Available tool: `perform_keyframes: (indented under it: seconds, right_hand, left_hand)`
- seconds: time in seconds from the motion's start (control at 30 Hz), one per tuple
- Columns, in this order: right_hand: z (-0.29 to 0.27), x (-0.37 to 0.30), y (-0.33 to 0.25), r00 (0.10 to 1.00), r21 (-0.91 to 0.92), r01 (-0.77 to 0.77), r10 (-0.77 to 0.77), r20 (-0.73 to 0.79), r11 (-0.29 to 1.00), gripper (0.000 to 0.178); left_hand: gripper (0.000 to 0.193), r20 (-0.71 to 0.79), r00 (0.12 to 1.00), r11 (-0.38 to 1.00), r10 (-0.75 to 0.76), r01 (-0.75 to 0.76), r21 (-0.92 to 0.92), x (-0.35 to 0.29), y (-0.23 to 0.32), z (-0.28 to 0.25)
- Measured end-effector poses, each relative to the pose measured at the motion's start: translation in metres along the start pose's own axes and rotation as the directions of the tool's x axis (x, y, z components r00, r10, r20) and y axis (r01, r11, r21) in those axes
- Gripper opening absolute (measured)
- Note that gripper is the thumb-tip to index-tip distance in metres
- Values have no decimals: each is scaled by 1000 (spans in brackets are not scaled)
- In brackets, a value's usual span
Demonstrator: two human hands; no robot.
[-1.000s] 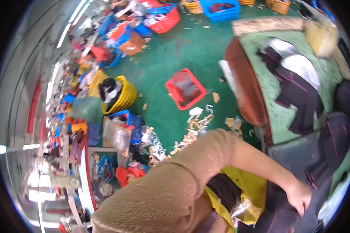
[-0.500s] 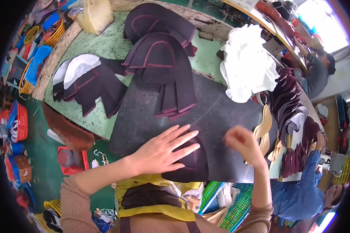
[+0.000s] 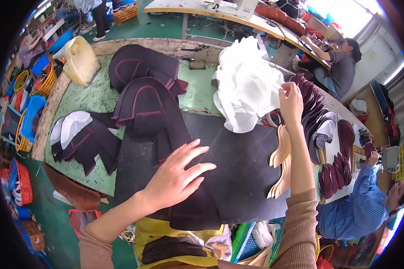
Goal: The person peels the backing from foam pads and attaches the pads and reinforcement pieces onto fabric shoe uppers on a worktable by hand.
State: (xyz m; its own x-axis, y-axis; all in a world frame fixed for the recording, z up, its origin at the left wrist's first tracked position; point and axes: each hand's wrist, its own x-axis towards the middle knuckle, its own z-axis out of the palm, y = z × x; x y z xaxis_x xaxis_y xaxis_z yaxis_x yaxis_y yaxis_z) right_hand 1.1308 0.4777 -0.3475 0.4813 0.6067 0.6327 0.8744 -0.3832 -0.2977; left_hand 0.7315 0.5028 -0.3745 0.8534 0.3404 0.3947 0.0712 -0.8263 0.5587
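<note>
My left hand point(image 3: 174, 177), fingers spread, is over the black work mat point(image 3: 238, 166), beside a dark cut piece point(image 3: 195, 213) at the mat's near edge. The palm hides part of that piece; whether it touches is unclear. My right hand point(image 3: 292, 104) has its thumb and fingers drawn together at the right edge of a heap of white, thin-looking cut pieces point(image 3: 247, 80). What lies between those fingertips I cannot make out. Dark pieces with reddish lines and edges point(image 3: 143, 103) lie in overlapping stacks left of the white heap.
More dark pieces with white ones on top point(image 3: 87, 139) lie at the left. Tan curved pieces point(image 3: 280, 157) line the mat's right edge, near maroon pieces point(image 3: 330, 179). A cream plastic container point(image 3: 81, 60) stands far left. A person in a blue checked shirt point(image 3: 352, 206) works at right.
My right hand has moved away from me, from above the mat to the white heap's edge. My left hand has shifted slightly left in view. The whole view has shifted, showing more beyond the table.
</note>
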Motion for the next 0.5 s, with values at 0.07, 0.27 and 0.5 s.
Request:
perform_keyframes:
  seconds: [0.07,0.27,0.5]
  right_hand:
    - [-1,8,17,998,-164,-22,11,-66,986,32]
    - [-7,9,45,869,375,-478,366,333,795,46]
    - [-61,-52,-5,799,759,-596,294,525,263,46]
  left_hand:
    - [37,-11,1000,1000,15,-16,-21,18,-4,11]
    - [58,-54,997,987,63,-54,152,85,-15,50]
    - [79,-171,972,868,159,-56,493,133,-9,60]
